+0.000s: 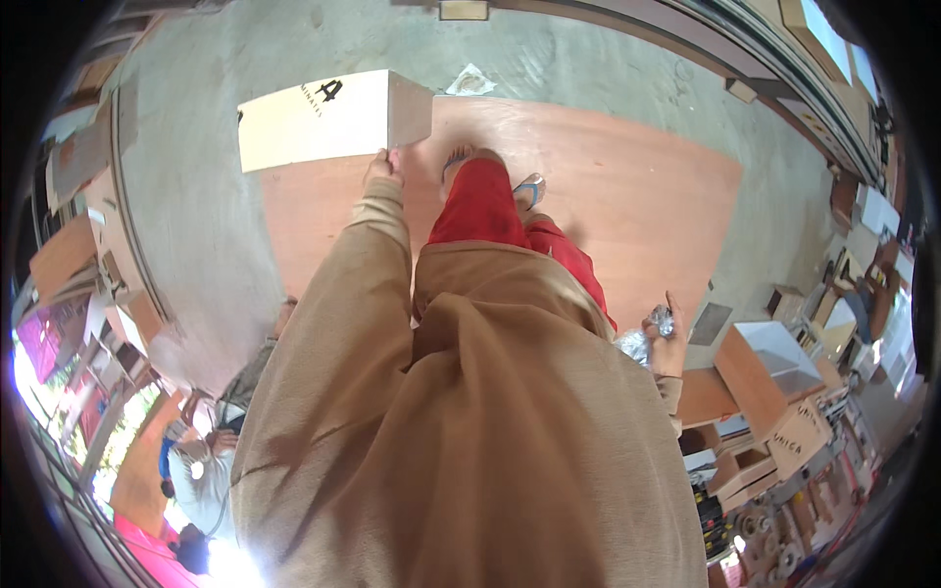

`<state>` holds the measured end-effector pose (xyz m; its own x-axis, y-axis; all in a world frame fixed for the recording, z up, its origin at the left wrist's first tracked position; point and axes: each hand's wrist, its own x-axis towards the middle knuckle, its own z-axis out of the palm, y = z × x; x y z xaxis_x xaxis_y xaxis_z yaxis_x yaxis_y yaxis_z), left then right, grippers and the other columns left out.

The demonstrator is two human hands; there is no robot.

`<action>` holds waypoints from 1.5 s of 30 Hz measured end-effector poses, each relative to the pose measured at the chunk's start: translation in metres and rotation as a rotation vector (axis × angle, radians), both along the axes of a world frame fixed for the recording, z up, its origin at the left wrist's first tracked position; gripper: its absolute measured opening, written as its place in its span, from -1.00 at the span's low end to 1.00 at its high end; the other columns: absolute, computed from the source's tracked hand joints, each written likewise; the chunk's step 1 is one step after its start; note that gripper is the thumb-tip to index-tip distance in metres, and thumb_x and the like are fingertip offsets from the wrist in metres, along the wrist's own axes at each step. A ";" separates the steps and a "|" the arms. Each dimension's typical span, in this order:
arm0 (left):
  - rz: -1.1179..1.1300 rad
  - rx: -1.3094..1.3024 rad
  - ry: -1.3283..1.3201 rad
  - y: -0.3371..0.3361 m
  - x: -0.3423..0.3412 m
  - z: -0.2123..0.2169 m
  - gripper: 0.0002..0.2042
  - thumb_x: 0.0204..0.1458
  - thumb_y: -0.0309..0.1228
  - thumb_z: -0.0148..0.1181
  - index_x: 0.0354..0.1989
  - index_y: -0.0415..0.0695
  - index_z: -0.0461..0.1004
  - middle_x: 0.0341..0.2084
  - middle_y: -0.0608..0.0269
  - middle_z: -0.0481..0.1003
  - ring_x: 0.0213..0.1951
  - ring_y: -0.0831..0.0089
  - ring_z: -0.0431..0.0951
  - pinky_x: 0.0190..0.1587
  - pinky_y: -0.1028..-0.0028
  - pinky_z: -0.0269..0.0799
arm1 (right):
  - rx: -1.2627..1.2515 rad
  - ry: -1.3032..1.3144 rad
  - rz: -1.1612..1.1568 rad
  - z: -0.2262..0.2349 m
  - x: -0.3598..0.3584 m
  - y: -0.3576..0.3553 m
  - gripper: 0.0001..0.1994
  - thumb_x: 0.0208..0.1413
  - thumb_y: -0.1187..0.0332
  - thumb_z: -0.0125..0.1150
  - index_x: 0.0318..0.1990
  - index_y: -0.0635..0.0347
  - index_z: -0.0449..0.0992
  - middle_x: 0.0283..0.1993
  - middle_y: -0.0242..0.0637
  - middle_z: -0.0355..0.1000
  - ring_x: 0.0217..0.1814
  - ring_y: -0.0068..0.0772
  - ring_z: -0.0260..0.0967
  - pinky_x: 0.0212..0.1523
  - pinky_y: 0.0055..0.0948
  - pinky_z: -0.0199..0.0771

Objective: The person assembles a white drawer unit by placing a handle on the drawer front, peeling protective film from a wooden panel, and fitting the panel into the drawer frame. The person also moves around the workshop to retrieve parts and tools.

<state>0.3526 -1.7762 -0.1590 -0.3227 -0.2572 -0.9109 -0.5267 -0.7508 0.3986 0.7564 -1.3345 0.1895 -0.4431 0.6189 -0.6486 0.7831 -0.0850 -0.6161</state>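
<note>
My left hand [385, 167] is closed on the lower corner of a box-shaped wooden piece [319, 127]. That piece has a long pale face with dark printed marks and a shorter brown side. My left arm reaches forward to it. Low at my right side, my right hand [668, 338] has crumpled shiny clear plastic [663, 319] in its grip, with one finger stretched out. More of the plastic bunches beside the palm. Under my sandalled feet lies a large reddish-brown board [627, 186] on the floor.
Grey concrete floor [588, 59] surrounds the board. A white crumpled scrap [470, 80] lies at its far edge. Wooden boxes and drawers [765, 367] crowd the right. At the lower left is another person in a pale grey top [201, 485]. Boards [69, 255] are stacked at the left.
</note>
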 end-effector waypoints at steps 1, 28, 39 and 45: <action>0.007 -0.016 -0.020 -0.003 0.002 -0.012 -0.76 0.38 -0.39 0.09 0.03 -0.34 0.46 -0.13 0.10 0.52 -0.19 0.28 0.59 -0.21 0.50 0.67 | 0.004 0.010 0.047 -0.005 0.000 0.016 -0.31 0.04 0.68 0.18 0.40 0.11 0.37 -0.11 -0.38 0.44 -0.10 -0.51 0.42 -0.03 -0.51 0.51; -0.172 -0.393 -0.485 0.043 -0.020 0.023 -0.70 0.31 -0.26 -0.01 -0.11 -0.26 0.52 -0.36 0.14 0.62 -0.34 0.25 0.62 -0.34 0.23 0.52 | 0.350 -0.029 0.387 0.000 -0.284 0.107 -0.50 0.11 0.41 0.38 0.24 0.13 0.49 -0.11 -0.29 0.52 -0.11 -0.45 0.43 -0.04 -0.41 0.49; -0.214 -0.234 -0.350 0.030 -0.052 0.039 -0.79 0.21 -0.41 -0.03 -0.39 -0.19 0.52 -0.51 0.12 0.54 -0.51 0.30 0.48 -0.52 0.33 0.34 | 0.367 -0.123 0.330 0.006 -0.318 0.099 -0.50 0.10 0.37 0.41 0.23 0.12 0.51 -0.09 -0.24 0.54 -0.12 -0.43 0.45 -0.05 -0.41 0.50; 0.320 0.256 -0.218 -0.010 -0.076 0.037 -0.89 0.07 -0.56 -0.05 -0.48 -0.10 0.28 -0.62 0.25 0.31 -0.58 0.42 0.32 -0.54 0.44 0.19 | 0.362 -0.170 0.349 0.009 -0.349 0.091 -0.52 0.13 0.39 0.40 0.23 0.11 0.51 -0.09 -0.26 0.54 -0.12 -0.43 0.45 -0.05 -0.41 0.50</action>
